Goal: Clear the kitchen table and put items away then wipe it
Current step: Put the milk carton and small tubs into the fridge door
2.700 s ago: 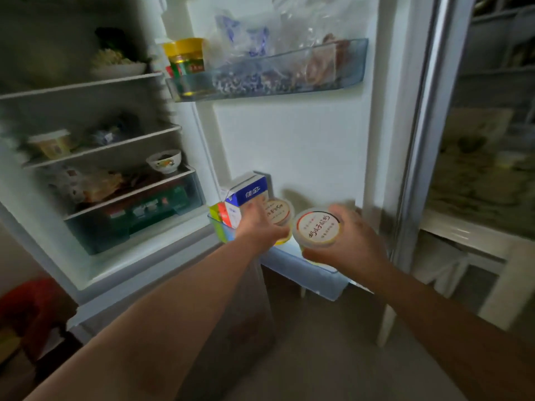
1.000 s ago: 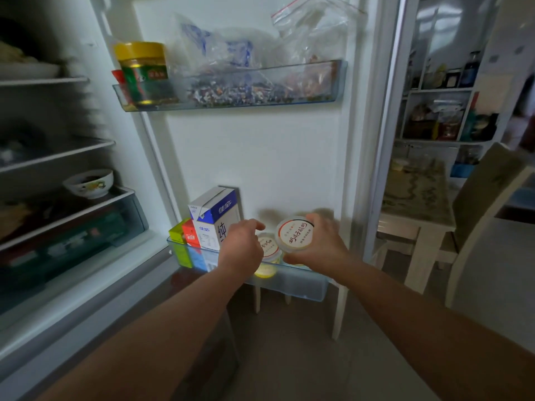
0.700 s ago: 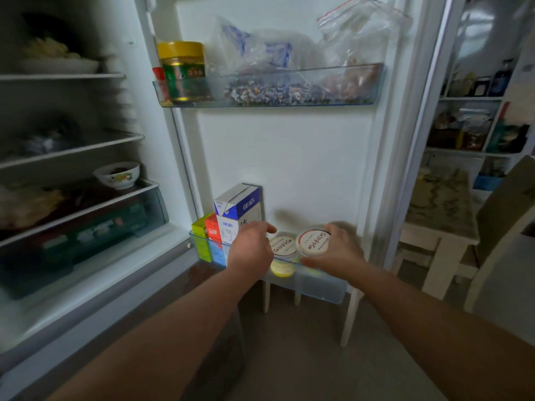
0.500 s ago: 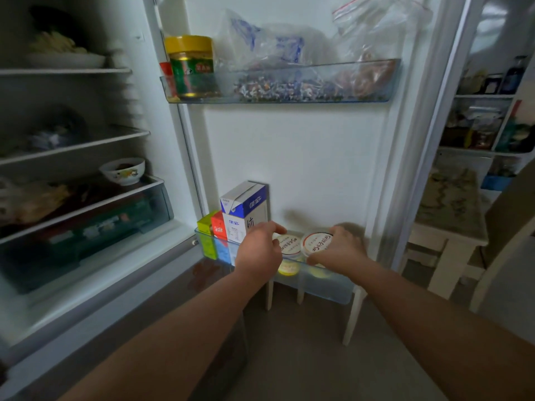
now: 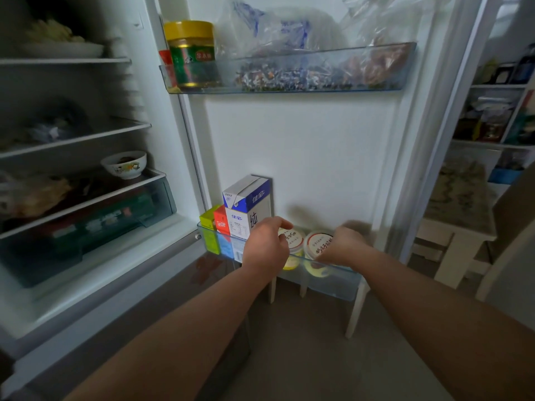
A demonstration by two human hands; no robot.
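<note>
Nearest to me, both forearms run up from the bottom corners of the frame and meet just below centre. My left hand [image 5: 265, 244] has its grip curled narrow over the near rim of the left tub [image 5: 291, 239], with the thumb on top by the lid. My right hand [image 5: 344, 246] is a little blurred, but its grip is wrapped round the side of the right tub [image 5: 320, 245]. Both tubs sit side by side in the lower door bin [image 5: 330, 285], yellow showing through its clear wall. Each white lid has a red ring and red Chinese writing that I cannot read.

Just left of the tubs in the same bin stands a blue-and-white milk carton [image 5: 249, 209] printed 佳宝, with a large 纯 on its side. A small red carton [image 5: 220, 222] and a green carton [image 5: 209, 227] stand against it.

Further back, left of centre, a patterned bowl [image 5: 124, 164] rests on a fridge shelf. At the right edge stands a white surface [image 5: 457, 204]. At the top of the frame, the upper door bin [image 5: 289, 79] carries a yellow-lidded jar [image 5: 192, 53] with a green label too small to read, and plastic bags [image 5: 275, 30].
</note>
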